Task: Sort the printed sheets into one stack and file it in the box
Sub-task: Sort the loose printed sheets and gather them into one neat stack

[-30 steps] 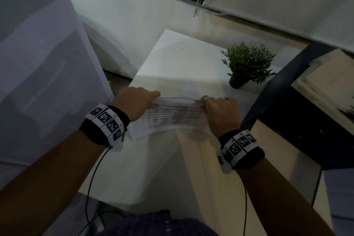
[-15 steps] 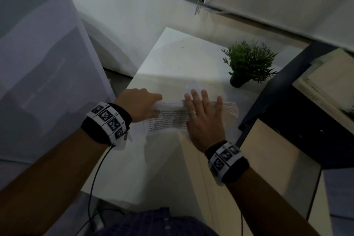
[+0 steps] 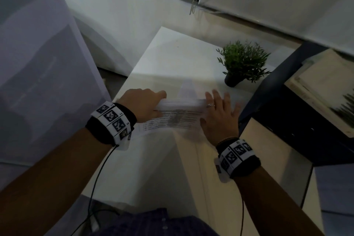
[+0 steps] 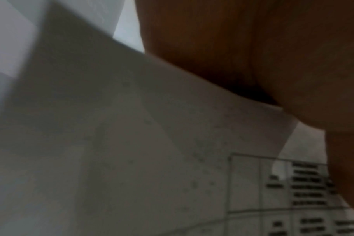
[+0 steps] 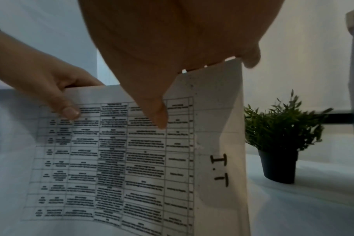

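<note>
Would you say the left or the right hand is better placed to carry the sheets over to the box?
Left, probably. The left hand already pinches the printed sheets at their edge, thumb on top, while the right hand only lies flat on them with fingers spread. The dark box stands to the right, though.

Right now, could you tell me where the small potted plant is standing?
In the head view the potted plant stands on the white table, far right, beyond the right hand and apart from the printed sheets.

Dim, murky frames — soft motion blur throughout
</note>
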